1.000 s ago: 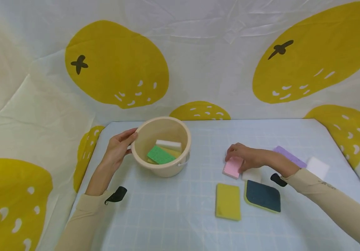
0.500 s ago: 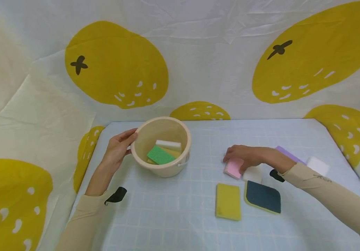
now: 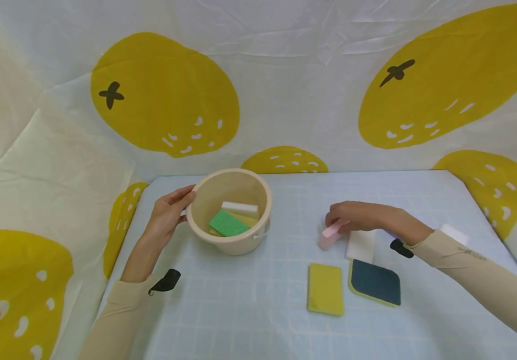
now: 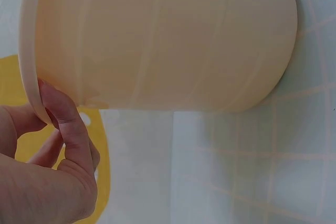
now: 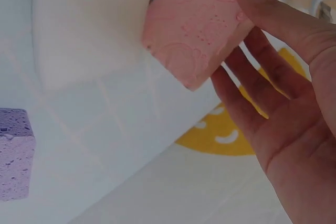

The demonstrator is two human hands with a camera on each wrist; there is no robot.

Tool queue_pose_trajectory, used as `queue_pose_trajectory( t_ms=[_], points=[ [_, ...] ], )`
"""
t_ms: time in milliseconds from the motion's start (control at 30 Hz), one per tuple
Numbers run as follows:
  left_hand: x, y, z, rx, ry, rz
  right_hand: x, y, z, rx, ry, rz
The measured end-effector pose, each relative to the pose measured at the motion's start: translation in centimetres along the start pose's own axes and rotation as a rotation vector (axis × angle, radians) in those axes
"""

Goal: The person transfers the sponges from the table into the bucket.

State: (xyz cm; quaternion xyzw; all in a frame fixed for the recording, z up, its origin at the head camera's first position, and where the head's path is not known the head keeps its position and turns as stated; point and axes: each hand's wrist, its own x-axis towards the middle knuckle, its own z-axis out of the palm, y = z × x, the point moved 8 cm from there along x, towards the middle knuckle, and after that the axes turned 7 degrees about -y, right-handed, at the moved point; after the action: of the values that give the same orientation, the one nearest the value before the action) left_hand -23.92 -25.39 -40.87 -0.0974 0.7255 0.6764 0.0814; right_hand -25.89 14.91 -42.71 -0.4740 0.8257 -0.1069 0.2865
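Note:
At the left of the table, my left hand [image 3: 167, 212] pinches the rim of a beige bucket [image 3: 236, 244], thumb on one side and fingers on the other, as the left wrist view shows closely. Inside the bucket lie a green sponge [image 3: 228, 223], a white block [image 3: 239, 208] and something yellow under them. My right hand [image 3: 362, 216] holds a pink sponge [image 5: 205, 22] on edge between thumb and fingers. A white block [image 3: 360, 246] lies on the table right beside it. The pink sponge's lower end is near the tabletop; whether it touches cannot be told.
Nearer on the table [image 3: 240, 320] lie a yellow sponge [image 3: 325, 289] and a dark-topped scouring sponge [image 3: 375, 282]. A purple sponge [image 5: 16, 156] and another white block [image 3: 454, 234] lie by the right forearm. A fruit-patterned sheet [image 3: 281, 100] rises behind the table.
The pink sponge has gone from lying flat to being tipped up on edge in my right hand. My left hand and the bucket have stayed put.

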Motion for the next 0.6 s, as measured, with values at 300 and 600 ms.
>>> queue_pose_trajectory(
  t_ms=[300,600],
  points=[
    [-0.1,-0.2,0.0,-0.012,-0.001,-0.001,-0.8,0.2,-1.2,0.0,0.133,0.03],
    [-0.1,0.0,0.0,0.006,-0.004,0.004,-1.4,0.0,-2.5,0.08,0.236,-0.031]
  ],
)
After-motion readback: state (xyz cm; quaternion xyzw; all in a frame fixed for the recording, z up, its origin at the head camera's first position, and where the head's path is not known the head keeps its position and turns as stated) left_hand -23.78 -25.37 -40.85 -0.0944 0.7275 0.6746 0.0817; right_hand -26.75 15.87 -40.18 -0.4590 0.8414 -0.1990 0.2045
